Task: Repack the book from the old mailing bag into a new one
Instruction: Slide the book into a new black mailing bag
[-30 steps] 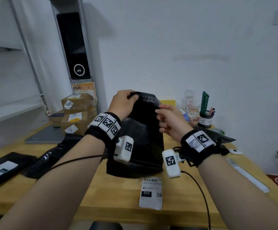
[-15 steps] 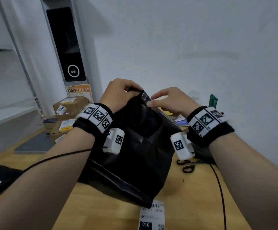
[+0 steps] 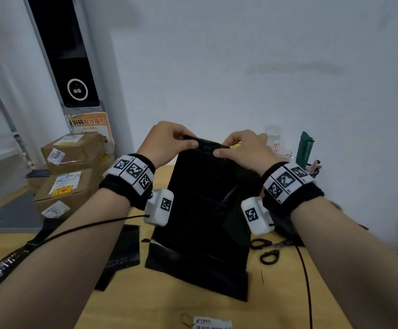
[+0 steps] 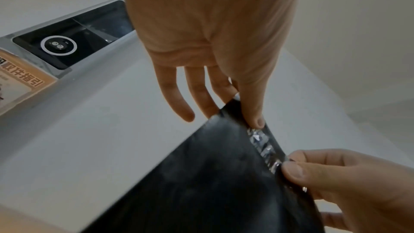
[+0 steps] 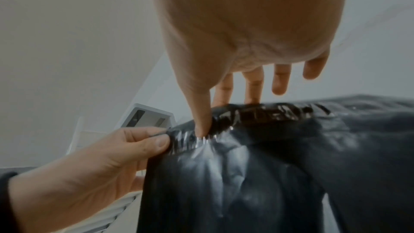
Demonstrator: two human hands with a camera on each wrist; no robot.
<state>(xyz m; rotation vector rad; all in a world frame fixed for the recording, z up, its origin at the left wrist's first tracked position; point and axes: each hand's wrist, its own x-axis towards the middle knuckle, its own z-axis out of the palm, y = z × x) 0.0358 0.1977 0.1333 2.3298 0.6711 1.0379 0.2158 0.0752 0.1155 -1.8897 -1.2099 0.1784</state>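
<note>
A black mailing bag (image 3: 205, 210) stands upright, its lower end on the wooden table (image 3: 145, 305). My left hand (image 3: 188, 140) pinches the left part of its top edge and my right hand (image 3: 222, 147) pinches the right part. In the left wrist view the left hand (image 4: 235, 111) has its thumb on a shiny strip along the mouth of the bag (image 4: 201, 183). The right wrist view has the right hand (image 5: 212, 112) pressing its thumb onto that crinkled edge of the bag (image 5: 268, 166). No book shows; the bag hides whatever is inside.
Another black bag (image 3: 122, 252) lies flat left of the upright one. Scissors (image 3: 266, 250) lie to the right, and a shipping label (image 3: 212, 322) at the front edge. Labelled cardboard boxes (image 3: 72, 150) are stacked at back left. A jar (image 3: 276, 146) and a green packet (image 3: 306, 148) stand at back right.
The bag was lifted and tilted toward me, then set upright on the table. Both hands now pinch its top edge, spread a little further apart.
</note>
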